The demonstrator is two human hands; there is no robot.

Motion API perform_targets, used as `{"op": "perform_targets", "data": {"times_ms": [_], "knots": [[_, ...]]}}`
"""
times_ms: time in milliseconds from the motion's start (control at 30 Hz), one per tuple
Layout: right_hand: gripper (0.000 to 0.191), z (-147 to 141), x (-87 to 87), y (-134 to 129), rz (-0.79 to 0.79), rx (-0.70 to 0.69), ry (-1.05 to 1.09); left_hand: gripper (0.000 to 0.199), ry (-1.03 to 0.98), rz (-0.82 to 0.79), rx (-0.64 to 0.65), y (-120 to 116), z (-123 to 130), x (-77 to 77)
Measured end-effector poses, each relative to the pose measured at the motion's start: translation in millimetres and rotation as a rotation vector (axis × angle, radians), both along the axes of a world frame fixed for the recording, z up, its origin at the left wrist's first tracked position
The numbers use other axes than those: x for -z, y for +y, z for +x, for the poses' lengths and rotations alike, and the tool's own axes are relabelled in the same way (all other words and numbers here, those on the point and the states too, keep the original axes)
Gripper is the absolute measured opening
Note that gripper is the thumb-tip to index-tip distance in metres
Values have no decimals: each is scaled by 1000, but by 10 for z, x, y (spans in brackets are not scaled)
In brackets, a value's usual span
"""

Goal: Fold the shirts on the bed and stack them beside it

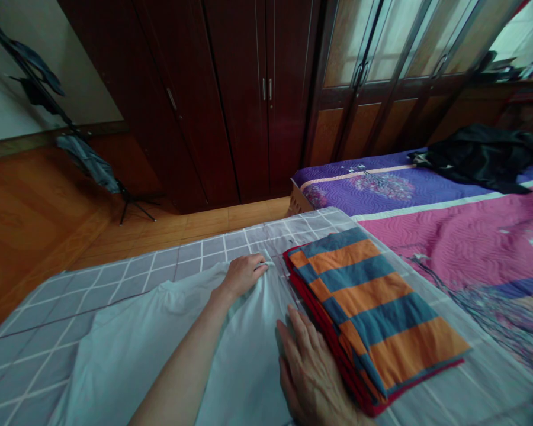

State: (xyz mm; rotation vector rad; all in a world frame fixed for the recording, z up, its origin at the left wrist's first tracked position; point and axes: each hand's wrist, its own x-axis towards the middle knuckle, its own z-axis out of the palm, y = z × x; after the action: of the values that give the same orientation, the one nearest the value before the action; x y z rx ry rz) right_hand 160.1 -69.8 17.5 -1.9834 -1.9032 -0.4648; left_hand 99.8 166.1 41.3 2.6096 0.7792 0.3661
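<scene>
A white T-shirt (151, 331) lies spread on the grey checked bedding, its collar toward the far edge. My left hand (243, 275) reaches over it and is closed, thumb and fingers pinching the cloth near the upper right corner, where creases run toward me. On the shirt's right side my right hand (308, 364) rests with fingers stretched out, holding nothing. Just right of that hand sits a folded orange-and-blue striped garment (373, 296) on top of folded red cloth (308, 296). The shirt's bottom end is out of view.
The grey checked bed (115, 281) meets another bed with a purple and pink cover (462, 242), where black clothing (484, 154) lies. Dark red wardrobes (244, 118) stand behind a strip of tiled floor (195, 228). A clothes stand (124, 198) is at the left.
</scene>
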Motion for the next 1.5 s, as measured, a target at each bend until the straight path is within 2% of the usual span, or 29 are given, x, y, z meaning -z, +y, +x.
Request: {"op": "perform_targets", "data": {"times_ms": [167,300,400,500,567,633,700,767,833,900,1000,1133,1200,1267,1367,1433,1500], "knots": [[51,-11,8,-6,-10,-249,-15,19,21,102,3,-10,-11,-30],[59,-3,74,-18,-124,-182,-14,23,32,172,-12,-8,-7,-7],[63,6,93,-23,-119,-137,-21,18,26,224,-21,-5,-9,-7],[64,7,80,-16,-99,-133,-11,23,-4,266,-25,-41,-8,-36],[65,2,82,-11,-101,-214,-6,28,-14,271,34,-88,3,-33],[68,-7,107,-13,-112,-309,-2,39,19,258,151,-132,22,10],[76,-18,146,-26,-124,-315,8,52,91,234,231,-144,33,79],[84,-33,174,-44,-130,-251,7,61,139,237,183,-109,19,144],[90,-51,177,-61,-113,-189,-15,63,137,269,70,-37,-27,183],[94,-76,163,-72,-74,-154,-49,63,136,292,12,48,-94,200],[96,-116,145,-81,-38,-113,-67,62,180,270,-31,158,-189,197],[95,-139,162,-85,-30,-81,-41,61,159,281,-187,203,-304,132],[92,-130,157,-81,-26,-82,-27,62,154,275,-177,154,-385,98],[87,-113,123,-73,-44,-117,-19,63,178,250,-65,75,-481,98],[83,-90,49,-67,-127,-260,-8,63,242,220,84,5,-601,159],[85,-85,19,-68,-173,-333,8,62,272,217,67,23,-640,187],[87,-88,18,-72,-192,-337,25,63,277,221,16,48,-657,157]]}}
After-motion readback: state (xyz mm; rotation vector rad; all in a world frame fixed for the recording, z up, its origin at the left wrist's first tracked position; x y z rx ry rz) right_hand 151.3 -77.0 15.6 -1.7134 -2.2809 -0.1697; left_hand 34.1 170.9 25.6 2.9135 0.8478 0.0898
